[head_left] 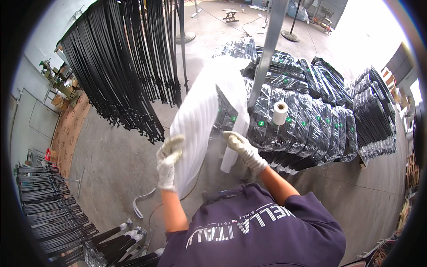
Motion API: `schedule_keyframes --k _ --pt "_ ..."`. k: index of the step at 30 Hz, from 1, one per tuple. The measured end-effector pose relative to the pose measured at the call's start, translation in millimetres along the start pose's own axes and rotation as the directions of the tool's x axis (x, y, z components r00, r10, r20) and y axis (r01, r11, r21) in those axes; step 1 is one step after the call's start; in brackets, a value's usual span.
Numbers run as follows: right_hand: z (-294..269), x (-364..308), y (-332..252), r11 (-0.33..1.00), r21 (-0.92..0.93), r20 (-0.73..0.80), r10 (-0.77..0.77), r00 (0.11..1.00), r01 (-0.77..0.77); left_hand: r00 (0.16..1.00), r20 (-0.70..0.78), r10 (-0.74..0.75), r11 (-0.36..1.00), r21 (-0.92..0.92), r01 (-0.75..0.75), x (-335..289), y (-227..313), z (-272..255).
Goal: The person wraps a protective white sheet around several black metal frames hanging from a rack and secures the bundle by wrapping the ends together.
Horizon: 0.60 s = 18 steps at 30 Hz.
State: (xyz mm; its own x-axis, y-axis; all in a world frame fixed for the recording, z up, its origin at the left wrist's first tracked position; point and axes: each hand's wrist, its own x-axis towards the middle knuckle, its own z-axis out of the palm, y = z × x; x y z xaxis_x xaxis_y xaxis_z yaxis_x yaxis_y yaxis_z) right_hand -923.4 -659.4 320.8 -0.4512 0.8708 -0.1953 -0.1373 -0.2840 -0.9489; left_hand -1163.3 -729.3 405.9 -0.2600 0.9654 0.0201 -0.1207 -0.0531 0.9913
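Observation:
A long white sheet [195,120], ribbed and thin like packing foam, hangs in front of me and folds over at its far end. My left hand [169,162], in a pale knitted work glove, is closed on its left edge. My right hand [243,150], gloved the same way, grips a narrower strip of the sheet at the right; its fingertips are partly hidden. Between the two lengths of sheet, plastic-wrapped black parts show through. Just right of my right hand lie bundled black frames [291,129] in clear film with round green stickers.
A white roll [280,113] stands on the bundles. A metal post [267,49] rises behind them. Many black strips [120,66] hang at the far left; more long black parts [49,204] lie stacked at lower left. Further wrapped stacks [376,115] stand right. A white strip [138,205] lies on the floor.

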Motion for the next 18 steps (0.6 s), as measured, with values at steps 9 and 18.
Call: schedule_keyframes --k 9,18 --pt "79 66 25 0.749 0.662 -0.096 0.136 0.986 -0.039 0.868 0.226 -0.442 0.869 0.348 0.352 -155 -15 -168" --pt "157 59 136 0.733 0.535 0.110 0.433 0.895 -0.421 0.874 -0.367 -0.317 0.592 0.643 0.485 -292 -109 -284"
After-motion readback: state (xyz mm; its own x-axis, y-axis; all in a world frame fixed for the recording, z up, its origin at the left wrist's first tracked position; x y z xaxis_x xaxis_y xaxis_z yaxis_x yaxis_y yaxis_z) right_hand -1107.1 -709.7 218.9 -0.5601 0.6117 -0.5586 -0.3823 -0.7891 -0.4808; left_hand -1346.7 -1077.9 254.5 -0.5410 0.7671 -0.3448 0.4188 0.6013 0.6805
